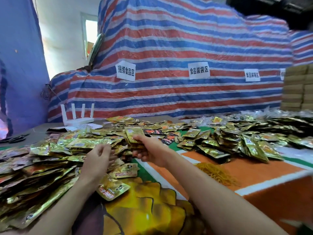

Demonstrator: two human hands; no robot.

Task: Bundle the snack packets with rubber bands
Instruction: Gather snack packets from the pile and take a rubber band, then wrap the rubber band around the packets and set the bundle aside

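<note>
My right hand [149, 150] grips a stack of gold snack packets [134, 135], thumb on top and fingers curled underneath, held above the table. My left hand [98, 160] hovers just left of it with loosely curled fingers over the big heap of gold packets [39, 168]; I cannot see anything in it. A pile of yellow rubber bands [218, 173] lies on the orange cloth to the right of my right forearm. Loose single packets [112, 189] lie between my arms.
A second heap of gold packets [245, 138] covers the table's right side. A white router [78, 118] stands at the back left, scissors [17, 138] lie at the far left. Striped tarpaulin [169, 65] forms the back wall; stacked cardboard boxes [298, 87] rise at right.
</note>
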